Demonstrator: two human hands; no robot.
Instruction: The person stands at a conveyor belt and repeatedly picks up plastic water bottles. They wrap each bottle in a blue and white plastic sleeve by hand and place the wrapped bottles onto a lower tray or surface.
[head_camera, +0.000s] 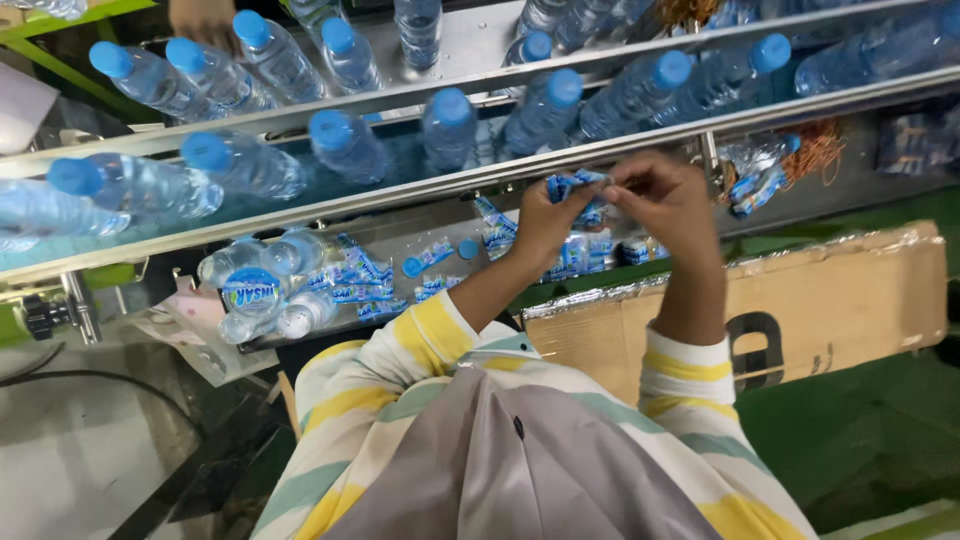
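My left hand (543, 226) and my right hand (668, 203) meet in front of the conveyor and together pinch a small blue-and-white plastic label sleeve (577, 186). The fingers of both hands are closed on its ends. Just beyond them, clear water bottles with blue caps (545, 112) lie tilted in a row between metal rails (400, 190). Below my hands, several more loose label sleeves (360, 290) are scattered on a metal shelf.
Another person's hand (205, 20) reaches in at the top left by a second row of bottles (205, 75). A few uncapped bottles (262, 290) lie on the shelf at left. A taped cardboard box (830, 300) stands at right, with orange rubber bands (820, 150) hanging above it.
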